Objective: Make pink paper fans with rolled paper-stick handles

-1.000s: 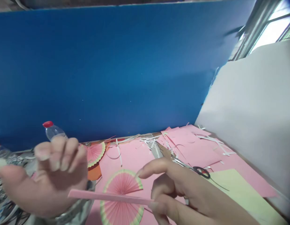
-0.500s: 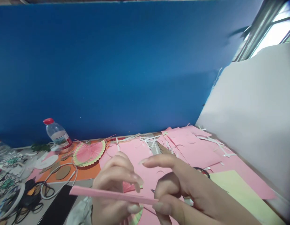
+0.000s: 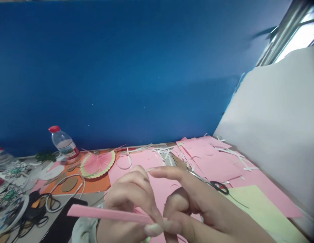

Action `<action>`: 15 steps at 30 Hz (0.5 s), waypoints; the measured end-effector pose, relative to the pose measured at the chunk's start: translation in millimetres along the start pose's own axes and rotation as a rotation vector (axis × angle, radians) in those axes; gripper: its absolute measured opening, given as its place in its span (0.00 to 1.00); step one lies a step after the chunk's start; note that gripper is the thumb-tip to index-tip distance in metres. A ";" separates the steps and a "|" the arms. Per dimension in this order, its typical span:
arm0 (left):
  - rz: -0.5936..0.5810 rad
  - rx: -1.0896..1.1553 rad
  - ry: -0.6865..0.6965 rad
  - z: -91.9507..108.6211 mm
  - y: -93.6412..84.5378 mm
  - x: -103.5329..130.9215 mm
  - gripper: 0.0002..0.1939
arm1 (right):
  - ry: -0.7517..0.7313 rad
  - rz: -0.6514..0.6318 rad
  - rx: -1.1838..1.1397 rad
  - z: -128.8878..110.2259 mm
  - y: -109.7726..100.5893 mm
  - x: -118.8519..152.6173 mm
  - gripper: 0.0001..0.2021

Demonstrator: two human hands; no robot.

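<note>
A narrow folded strip of pink paper [image 3: 106,214] runs level across the front of my view. My left hand [image 3: 131,199] is closed, pinching the strip between thumb and fingers near its right end. Right beside it, my right hand [image 3: 187,202] also pinches that right end between thumb and curled finger, its index finger stretched out above. The thumbs meet at the strip's end. The strip's left end sticks out free past my left hand. Under the hands lies pink paper [image 3: 144,158], with part of a pleated pink piece mostly hidden by my fingers.
A pleated pink and yellow paper fan [image 3: 98,163] lies on orange paper [image 3: 96,185]. Behind it stands a plastic bottle [image 3: 64,143]. Scissors [image 3: 219,187] rest right of my hands, near pink sheets [image 3: 212,162] and yellow paper [image 3: 260,202]. Cables [image 3: 27,209] and a black flat object [image 3: 62,222] are at left.
My left hand has moved right along the strip and closed its fingers on it, beside my right fingertips. The scissors show more fully now.
</note>
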State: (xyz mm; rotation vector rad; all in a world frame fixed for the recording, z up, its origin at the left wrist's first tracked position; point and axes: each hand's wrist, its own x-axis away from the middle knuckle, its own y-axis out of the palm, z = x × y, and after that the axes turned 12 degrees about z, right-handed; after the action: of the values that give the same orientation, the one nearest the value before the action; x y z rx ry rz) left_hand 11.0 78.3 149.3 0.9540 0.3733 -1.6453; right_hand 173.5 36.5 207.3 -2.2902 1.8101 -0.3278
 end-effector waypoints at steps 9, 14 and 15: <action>-0.017 0.123 -0.159 -4.0 -13.3 8.9 0.04 | 0.038 0.034 -0.046 2.7 7.9 2.3 0.18; -0.003 0.102 -0.108 5.9 -23.9 1.0 0.02 | -0.041 0.073 0.001 4.0 6.5 4.4 0.20; 0.011 0.098 -0.104 8.4 -25.8 -1.4 0.03 | -0.052 0.086 0.009 5.0 6.3 4.3 0.20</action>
State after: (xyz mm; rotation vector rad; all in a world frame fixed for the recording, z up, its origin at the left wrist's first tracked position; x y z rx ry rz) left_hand -16.0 81.5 149.5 0.9370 0.2186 -1.7079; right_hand 170.0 31.0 200.9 -2.1864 1.8712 -0.2591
